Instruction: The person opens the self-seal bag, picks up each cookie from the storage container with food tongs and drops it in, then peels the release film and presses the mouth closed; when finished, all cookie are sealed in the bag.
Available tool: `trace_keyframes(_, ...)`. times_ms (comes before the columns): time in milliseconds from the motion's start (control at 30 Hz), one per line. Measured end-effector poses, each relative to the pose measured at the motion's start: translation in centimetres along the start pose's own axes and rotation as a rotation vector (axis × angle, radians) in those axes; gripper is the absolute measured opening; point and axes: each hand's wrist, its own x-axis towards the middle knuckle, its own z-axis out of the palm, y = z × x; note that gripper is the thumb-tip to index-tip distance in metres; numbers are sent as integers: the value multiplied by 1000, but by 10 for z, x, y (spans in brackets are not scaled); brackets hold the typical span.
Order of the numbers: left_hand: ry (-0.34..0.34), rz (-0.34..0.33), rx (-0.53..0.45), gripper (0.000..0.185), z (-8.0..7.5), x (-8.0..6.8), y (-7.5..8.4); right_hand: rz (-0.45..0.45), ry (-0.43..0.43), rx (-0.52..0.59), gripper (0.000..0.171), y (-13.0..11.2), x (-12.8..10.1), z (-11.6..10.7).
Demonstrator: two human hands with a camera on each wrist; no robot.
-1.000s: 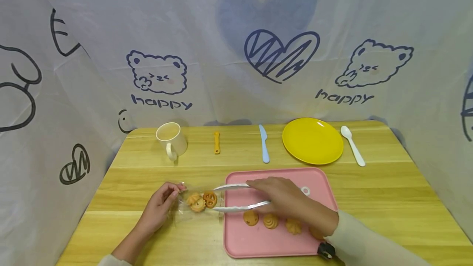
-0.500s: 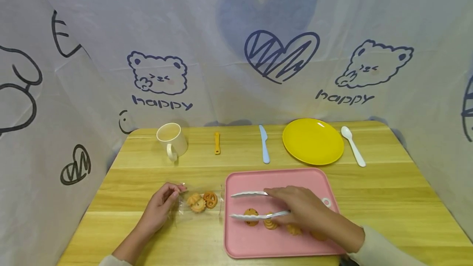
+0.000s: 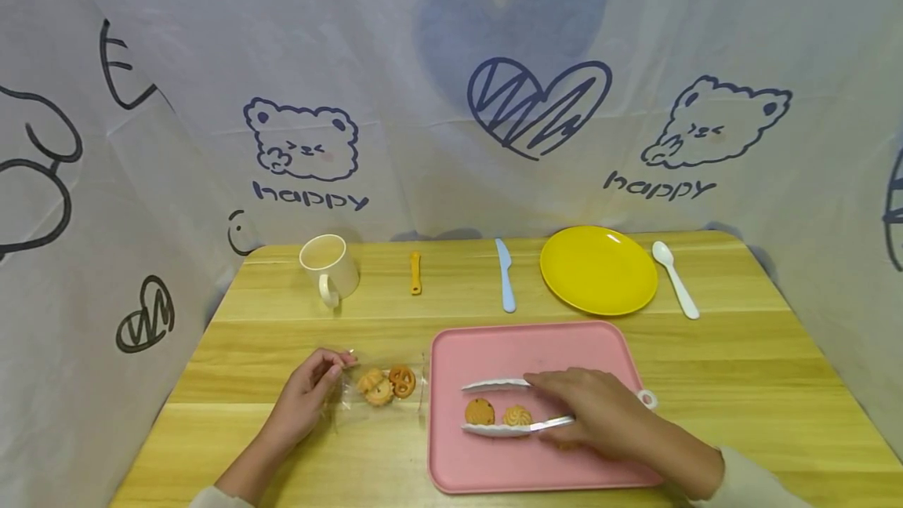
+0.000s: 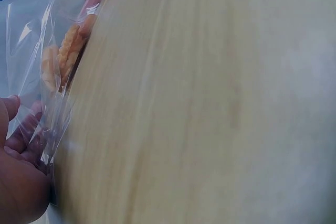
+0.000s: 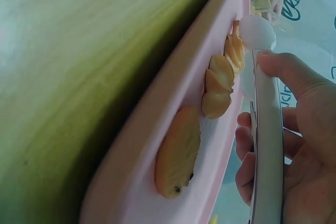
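My left hand [image 3: 309, 392] pinches the edge of a clear plastic bag [image 3: 353, 411] lying on the table. Inside the bag are a pretzel cookie [image 3: 402, 382] and pale cookies [image 3: 377, 390], also seen in the left wrist view. Over the pink tray [image 3: 466, 465], my right hand [image 3: 600, 406] holds a pair of tongs [image 3: 497, 430] with its arms spread and white scalloped tips pointing left. A round chip cookie [image 3: 480, 411] and a swirled cookie [image 3: 518, 415] lie beneath the tongs. More cookies, partly hidden by the hand, show in the right wrist view, including a dark-specked cookie [image 5: 178, 153].
Along the back stand a cream mug [image 3: 328, 266], a small yellow handle-like piece [image 3: 415, 273], a light blue knife [image 3: 505, 276], a yellow plate [image 3: 598, 270] and a white spoon [image 3: 675, 279]. A printed cloth [image 3: 423, 139] hangs behind and beside the table.
My right hand has drawn the tongs rightward and nearer to me, from over the bag to over the tray cookies. The left hand and bag stay in place.
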Motion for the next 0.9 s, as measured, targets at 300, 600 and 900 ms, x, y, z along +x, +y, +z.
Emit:
trace_keyframes(300,-1,1,0,20,0,0,1,-5,-43,-1,66,0,0,-2)
trace_keyframes(600,1,3,3,20,0,0,1,-25,-32,-8,61,0,0,-2)
trace_keyframes(900,4,-12,3,21,0,0,1,-41,-20,-9,59,2,0,-1)
